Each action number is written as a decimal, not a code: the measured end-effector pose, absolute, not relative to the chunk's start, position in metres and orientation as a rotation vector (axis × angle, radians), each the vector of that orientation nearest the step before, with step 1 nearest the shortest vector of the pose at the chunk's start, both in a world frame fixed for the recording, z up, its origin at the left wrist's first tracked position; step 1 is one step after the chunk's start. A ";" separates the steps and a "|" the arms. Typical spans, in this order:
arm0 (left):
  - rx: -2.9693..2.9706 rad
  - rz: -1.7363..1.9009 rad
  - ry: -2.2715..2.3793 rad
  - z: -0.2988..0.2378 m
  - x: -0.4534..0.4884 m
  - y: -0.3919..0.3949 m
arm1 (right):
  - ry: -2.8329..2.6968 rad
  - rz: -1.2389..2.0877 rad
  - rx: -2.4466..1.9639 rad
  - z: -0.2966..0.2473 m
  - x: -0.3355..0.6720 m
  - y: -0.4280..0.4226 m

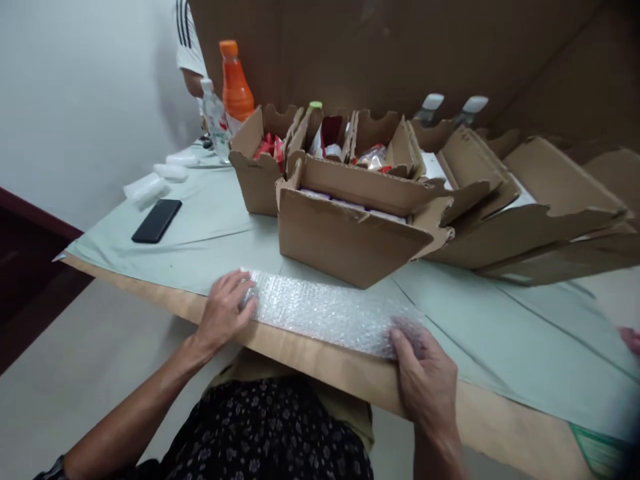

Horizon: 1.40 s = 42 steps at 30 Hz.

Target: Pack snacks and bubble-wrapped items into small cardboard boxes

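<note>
A strip of clear bubble wrap (320, 310) lies along the front edge of the table, stretched between my two hands. Its left end is pinched by my left hand (230, 307), the fingers over the top and the thumb at the near side. At the other end my right hand (427, 373) grips the wrap, thumb on top, with the fingers mostly hidden behind. Just beyond the strip stands an open cardboard box (345, 233) with flat packs partly visible inside.
More open cardboard boxes (257, 183) holding small goods line the back. An orange bottle (236, 87) and a clear bottle (216, 120) stand at the left. A black phone (157, 221) and rolled bubble wrap (147, 189) lie on the green-covered table (210, 207). A person's sleeve (190, 40) shows behind.
</note>
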State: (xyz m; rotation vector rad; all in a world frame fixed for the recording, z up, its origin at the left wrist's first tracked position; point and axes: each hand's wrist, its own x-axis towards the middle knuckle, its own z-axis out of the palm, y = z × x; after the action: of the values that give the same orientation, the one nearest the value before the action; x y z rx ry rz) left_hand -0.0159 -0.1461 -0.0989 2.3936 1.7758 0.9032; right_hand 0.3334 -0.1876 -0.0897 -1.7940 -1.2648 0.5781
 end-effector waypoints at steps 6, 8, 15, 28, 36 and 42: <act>2.268 0.845 1.971 -0.104 -0.019 -0.142 | -1.343 0.543 -1.868 -0.085 0.334 -0.189; 2.208 0.913 1.910 -0.098 -0.012 -0.146 | -1.320 0.533 -1.863 -0.082 0.331 -0.194; 1.995 0.865 1.859 -0.077 0.003 -0.142 | -1.218 0.342 -1.893 -0.094 0.355 -0.206; 1.718 1.190 1.386 -0.065 0.034 -0.043 | -1.587 0.559 -1.479 -0.046 0.339 -0.098; 1.731 1.265 1.552 -0.068 0.043 -0.053 | -1.484 0.617 -1.350 -0.056 0.358 -0.073; 2.312 1.091 1.556 -0.070 0.047 -0.112 | -1.597 0.254 -1.641 -0.062 0.355 -0.142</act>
State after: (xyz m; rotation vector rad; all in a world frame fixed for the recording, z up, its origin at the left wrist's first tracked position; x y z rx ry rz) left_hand 0.0472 -0.1118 -0.0699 2.3123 1.5558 1.0908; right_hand 0.3553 -0.1423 -0.0620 -1.6405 -1.5970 0.2538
